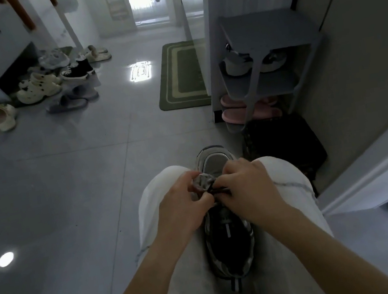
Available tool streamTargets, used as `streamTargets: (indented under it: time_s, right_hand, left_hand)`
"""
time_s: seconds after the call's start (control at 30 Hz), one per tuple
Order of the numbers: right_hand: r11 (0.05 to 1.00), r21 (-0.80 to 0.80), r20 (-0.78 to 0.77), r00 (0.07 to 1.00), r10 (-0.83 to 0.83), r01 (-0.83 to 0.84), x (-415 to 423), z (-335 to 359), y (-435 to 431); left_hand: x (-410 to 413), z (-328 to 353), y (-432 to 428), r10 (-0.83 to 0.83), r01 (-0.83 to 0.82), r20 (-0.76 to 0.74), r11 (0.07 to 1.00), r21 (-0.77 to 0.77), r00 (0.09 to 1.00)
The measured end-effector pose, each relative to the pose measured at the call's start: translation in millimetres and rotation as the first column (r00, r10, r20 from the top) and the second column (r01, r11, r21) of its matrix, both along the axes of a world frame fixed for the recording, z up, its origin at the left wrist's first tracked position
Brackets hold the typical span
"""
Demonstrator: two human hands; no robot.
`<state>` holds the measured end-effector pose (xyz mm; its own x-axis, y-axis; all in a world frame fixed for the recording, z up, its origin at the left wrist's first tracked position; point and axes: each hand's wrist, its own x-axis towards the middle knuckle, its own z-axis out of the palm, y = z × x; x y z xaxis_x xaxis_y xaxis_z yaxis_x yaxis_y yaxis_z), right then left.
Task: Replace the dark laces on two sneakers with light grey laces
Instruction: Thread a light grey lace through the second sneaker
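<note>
Sneaker [229, 239] rests on my lap [184, 276]. Over it, left fingers [190, 182] grip its grey flap [203, 180]; right fingers [230, 172], just beside, pinch the dark lace [223, 190].

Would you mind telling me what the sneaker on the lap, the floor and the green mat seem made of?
Sneaker: probably dark mesh with glossy synthetic overlays, as its side panels shine. Floor: glazed grey tile, given grout lines and mirror-like reflections. Green mat: apparently soft textile pile, matte, no glare.
</note>
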<state>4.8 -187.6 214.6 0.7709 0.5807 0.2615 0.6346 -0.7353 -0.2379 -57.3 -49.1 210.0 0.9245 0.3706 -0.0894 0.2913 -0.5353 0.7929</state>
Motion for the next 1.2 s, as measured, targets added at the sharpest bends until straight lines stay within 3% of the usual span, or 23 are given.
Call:
streamTargets:
  time_s: [0.13,0.3,0.47,0.57,0.63,0.7,0.77,0.87,0.97,1.07,1.13,1.2]
  right_hand:
    - [0.997,-0.077,0.048,0.999,0.010,-0.007,0.1,1.0,-3.6]
    - [0.973,-0.079,-0.009,0.976,-0.218,0.217,18.6,3.7,-61.1]
    - [0.980,-0.097,-0.070,0.981,-0.179,0.172,14.3,-6.8,-68.8]
    - [0.991,0.002,-0.319,0.939,-0.128,0.136,15.7,0.5,-78.7]
    - [0.959,0.218,-0.556,0.831,-0.033,0.183,13.7,13.7,-80.3]
    - [0.880,0.393,-0.678,0.730,0.082,0.267,11.3,27.2,-76.8]
    - [0.831,0.464,-0.705,0.696,0.138,0.306,11.0,37.8,-73.4]
    - [0.791,0.511,-0.682,0.719,0.134,0.337,13.8,45.4,-71.9]
    - [0.785,0.505,-0.672,0.734,0.097,0.358,14.0,43.7,-73.6]
    - [0.769,0.499,-0.672,0.739,0.052,0.400,13.0,40.4,-75.6]
    - [0.704,0.528,-0.711,0.700,0.061,0.475,14.0,40.5,-78.3]
    - [0.594,0.598,-0.763,0.609,0.216,0.539,16.1,42.8,-80.4]
  left_hand:
    - [0.5,-1.7,3.0,0.010,-0.011,-0.011,0.999,-0.040,1.000]
    - [3.5,-6.0,3.0,0.012,-0.013,-0.016,0.999,-0.030,1.000]
    - [4.2,-7.2,1.9,0.008,-0.008,-0.004,1.000,-0.018,1.000]
    - [4.0,-8.0,3.5,0.015,-0.015,-0.019,1.000,-0.027,1.000]
    - [4.5,-5.3,-1.0,-0.002,0.002,0.016,0.999,0.038,1.000]
    - [5.2,0.6,-9.3,-0.033,0.020,0.096,0.991,0.136,0.995]
    - [3.6,8.9,-15.4,-0.093,0.085,0.034,0.981,0.175,0.995]
    - [-1.2,15.4,-13.6,-0.190,0.262,-0.252,0.919,0.294,0.949]
    - [-4.8,19.1,-1.4,-0.270,0.310,-0.196,0.926,0.216,0.943]
    - [-4.8,19.3,17.9,-0.164,0.167,-0.035,0.982,0.090,0.986]
    - [-5.6,14.3,27.0,-0.152,0.160,-0.065,0.976,0.148,0.986]
    - [-4.4,2.4,30.4,-0.136,0.167,-0.146,0.959,0.227,0.980]
